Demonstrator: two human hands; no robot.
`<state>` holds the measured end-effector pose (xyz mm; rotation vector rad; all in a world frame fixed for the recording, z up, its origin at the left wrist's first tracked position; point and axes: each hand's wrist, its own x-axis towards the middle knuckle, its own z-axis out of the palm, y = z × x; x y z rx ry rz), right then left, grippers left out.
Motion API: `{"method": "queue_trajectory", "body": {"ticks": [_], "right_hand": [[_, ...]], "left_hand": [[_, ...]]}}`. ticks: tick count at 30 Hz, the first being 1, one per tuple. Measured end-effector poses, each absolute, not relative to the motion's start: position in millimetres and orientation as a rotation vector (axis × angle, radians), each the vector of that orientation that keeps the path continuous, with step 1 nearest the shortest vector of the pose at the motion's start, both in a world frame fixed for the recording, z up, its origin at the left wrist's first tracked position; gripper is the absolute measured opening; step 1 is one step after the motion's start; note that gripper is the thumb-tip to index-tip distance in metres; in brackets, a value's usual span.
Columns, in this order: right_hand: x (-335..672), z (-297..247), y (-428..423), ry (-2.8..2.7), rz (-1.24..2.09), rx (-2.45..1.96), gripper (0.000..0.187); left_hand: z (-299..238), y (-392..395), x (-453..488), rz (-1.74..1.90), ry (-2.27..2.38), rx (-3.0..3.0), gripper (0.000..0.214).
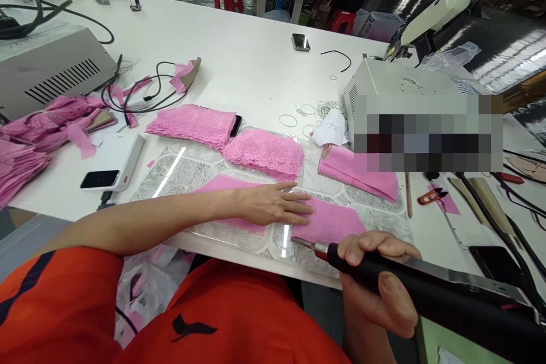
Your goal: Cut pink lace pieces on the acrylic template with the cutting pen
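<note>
My left hand (271, 205) lies flat with its fingers spread. It rests across two pink fabric pieces, the left piece (226, 183) partly under my wrist and the right piece (335, 219) under my fingertips. In my right hand (379, 273) is a black handheld tool (443, 296) with a slim metal tip and a long metal lever. The tip is close to the right piece's lower left edge; whether it touches I cannot tell. Clear plastic templates (251, 242) lie beneath the fabric. Beyond my hands are two lace-edged pink stacks (191, 125) (264, 153) and a folded pink stack (358, 172).
A vented grey box (384, 82) stands at the right, partly pixelated, and another (55, 65) at the left. Black cables (140, 96), a white power bank (113, 162), a phone (301, 42) and orange-handled snips (430, 196) lie on the white table (239, 62).
</note>
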<state>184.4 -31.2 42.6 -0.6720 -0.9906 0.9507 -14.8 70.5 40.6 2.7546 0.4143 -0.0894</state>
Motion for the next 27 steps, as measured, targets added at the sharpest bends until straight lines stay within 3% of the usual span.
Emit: {"method": "queue_trajectory", "body": {"ticks": [12, 20, 27], "right_hand": [[182.3, 46.4, -31.2, -1.022, 0.943, -0.693, 0.012], [175.7, 50.3, -32.1, -0.986, 0.976, -0.646, 0.018], [155.1, 45.1, -29.6, -1.006, 1.019, -0.615, 0.017]], "left_hand": [[28.3, 73.9, -17.9, 0.061, 0.357, 2.828, 0.048], [42.8, 59.4, -64.3, 0.471, 0.422, 2.756, 0.035], [27.5, 26.9, -116.0, 0.275, 0.525, 2.689, 0.035]]}}
